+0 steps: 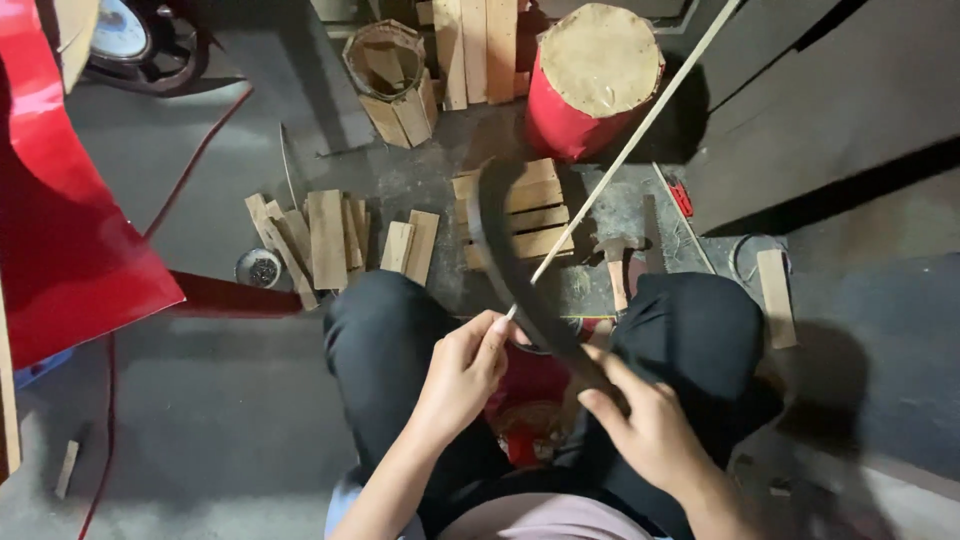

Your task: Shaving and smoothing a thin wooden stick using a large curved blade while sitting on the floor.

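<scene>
My left hand [462, 372] pinches the near end of a long thin pale stick [640, 125] that slants up and away to the top right. In my right hand [648, 432] is the handle of a dark curved blade [500, 245], which arcs up to the left and crosses the stick just above my left fingers. Both hands hover over my knees in black trousers. Between my knees sits a small red drum [530, 400], mostly hidden by my hands.
A red drum with a tan skin [592, 75] stands ahead, beside an open wooden barrel frame [392, 80]. Short wooden slats [325, 240] lie on the floor, a stack [525, 215] further right. A hammer [615, 265] lies near my right knee. A red panel [60, 210] is at left.
</scene>
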